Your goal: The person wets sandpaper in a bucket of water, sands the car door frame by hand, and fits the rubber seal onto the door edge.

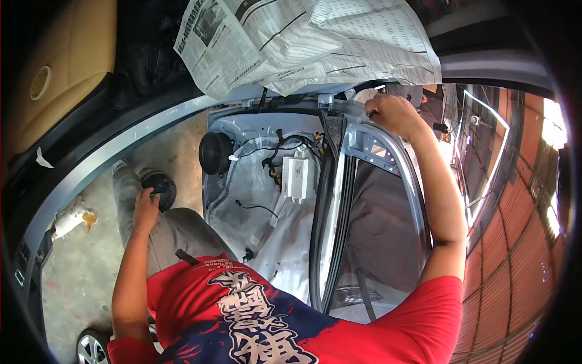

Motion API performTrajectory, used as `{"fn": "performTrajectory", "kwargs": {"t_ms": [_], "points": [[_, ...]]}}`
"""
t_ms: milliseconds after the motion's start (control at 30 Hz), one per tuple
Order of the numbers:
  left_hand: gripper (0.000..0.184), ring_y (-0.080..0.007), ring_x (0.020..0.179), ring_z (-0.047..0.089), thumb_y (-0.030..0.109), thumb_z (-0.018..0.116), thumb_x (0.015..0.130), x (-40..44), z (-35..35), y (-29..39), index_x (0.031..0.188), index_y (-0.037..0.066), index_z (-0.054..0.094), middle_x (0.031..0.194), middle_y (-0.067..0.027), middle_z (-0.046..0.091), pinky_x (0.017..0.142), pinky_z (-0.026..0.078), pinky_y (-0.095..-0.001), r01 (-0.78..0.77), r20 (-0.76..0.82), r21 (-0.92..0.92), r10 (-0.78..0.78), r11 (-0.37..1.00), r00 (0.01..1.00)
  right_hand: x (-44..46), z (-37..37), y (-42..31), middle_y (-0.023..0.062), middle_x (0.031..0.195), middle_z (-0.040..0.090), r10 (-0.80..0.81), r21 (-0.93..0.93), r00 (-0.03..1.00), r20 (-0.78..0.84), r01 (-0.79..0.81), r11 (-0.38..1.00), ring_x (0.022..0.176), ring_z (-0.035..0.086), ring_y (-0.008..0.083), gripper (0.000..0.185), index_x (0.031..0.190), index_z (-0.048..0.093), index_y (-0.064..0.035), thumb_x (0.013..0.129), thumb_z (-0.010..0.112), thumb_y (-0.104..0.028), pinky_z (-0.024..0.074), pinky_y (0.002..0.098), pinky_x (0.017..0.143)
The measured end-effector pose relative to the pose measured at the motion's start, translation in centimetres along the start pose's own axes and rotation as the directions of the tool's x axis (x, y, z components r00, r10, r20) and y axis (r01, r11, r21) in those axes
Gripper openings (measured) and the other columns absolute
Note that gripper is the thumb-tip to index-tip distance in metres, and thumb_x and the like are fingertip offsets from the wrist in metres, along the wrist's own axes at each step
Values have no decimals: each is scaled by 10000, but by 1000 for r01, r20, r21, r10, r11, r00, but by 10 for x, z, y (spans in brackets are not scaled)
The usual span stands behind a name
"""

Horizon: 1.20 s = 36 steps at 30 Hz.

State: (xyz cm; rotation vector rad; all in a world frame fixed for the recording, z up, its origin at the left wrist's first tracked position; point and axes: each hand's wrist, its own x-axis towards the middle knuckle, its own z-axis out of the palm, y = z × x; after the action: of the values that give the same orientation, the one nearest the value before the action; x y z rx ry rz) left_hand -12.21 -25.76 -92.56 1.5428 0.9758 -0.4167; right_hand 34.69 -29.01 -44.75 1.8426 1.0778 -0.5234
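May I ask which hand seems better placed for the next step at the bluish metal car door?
Probably the right hand: it's at the door, while the left hand is by the grey fabric trousers.

The newspaper (pixel 309 45) is crinkled matt paper; the car door (pixel 250 124), glossy painted metal; its speaker (pixel 214 153), matt and plastic-looking; the control module (pixel 295 177), smooth-cased; the weatherstrip (pixel 345 209), ribbed and rubbery. T-shirt (pixel 327 330) and trousers (pixel 188 235) are matt cloth, the floor (pixel 91 267) concrete-like, the wall (pixel 515 303) ridged.

"RETURNS" stands on the red shirt (pixel 388 330) — beside large stylised characters (pixel 254 321); newspaper (pixel 339 39) print — too small.
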Motion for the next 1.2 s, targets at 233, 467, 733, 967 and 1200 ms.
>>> {"fn": "performTrajectory", "kwargs": {"t_ms": [233, 467, 733, 967, 1200], "points": [[383, -395, 1241, 476, 270, 523, 966, 1, 1, -3, 1284, 57, 530, 1364, -199, 467, 988, 429, -452, -18, -5, -43, 18, 999, 1000, 4, 9, -5, 152, 921, 697, 27, -183, 999, 33, -20, 983, 922, 666, 336, 171, 937, 689, -103, 787, 615, -139, 493, 454, 854], [370, -409, 1211, 488, 271, 535, 954, 4, 7, -15, 1266, 70, 538, 1325, -202, 491, 979, 430, -458, -47, -60, -1, 47, 999, 997, 4, 15, -4, 128, 881, 703, 10, -331, 1000, -28, -19, 944, 884, 679, 313, 164, 928, 685, -91, 787, 633, -157, 481, 447, 849], [321, -346, 989, 594, 224, 550, 947, 8, 13, -21, 1213, 46, 558, 1199, -197, 538, 882, 461, -433, -172, -175, 32, 175, 984, 969, 10, 14, 1, 119, 934, 703, 34, -282, 999, 2, -32, 959, 937, 668, 297, 163, 916, 690, -90, 781, 648, -172, 484, 451, 861], [364, -367, 1092, 560, 249, 533, 960, 2, 4, -7, 1263, 46, 539, 1281, -197, 505, 937, 445, -440, -75, -89, 14, 76, 997, 993, 7, 18, 0, 107, 955, 706, -38, -292, 998, -46, 23, 956, 921, 670, 291, 176, 923, 700, -106, 770, 655, -180, 489, 439, 851], [375, -402, 1195, 506, 278, 527, 955, 0, -1, -9, 1269, 75, 532, 1321, -201, 487, 967, 436, -462, -53, -58, 10, 53, 999, 997, 9, 20, 1, 117, 944, 702, -19, -297, 999, -36, 7, 955, 911, 670, 307, 168, 908, 698, -92, 766, 640, -163, 493, 451, 828]]}}
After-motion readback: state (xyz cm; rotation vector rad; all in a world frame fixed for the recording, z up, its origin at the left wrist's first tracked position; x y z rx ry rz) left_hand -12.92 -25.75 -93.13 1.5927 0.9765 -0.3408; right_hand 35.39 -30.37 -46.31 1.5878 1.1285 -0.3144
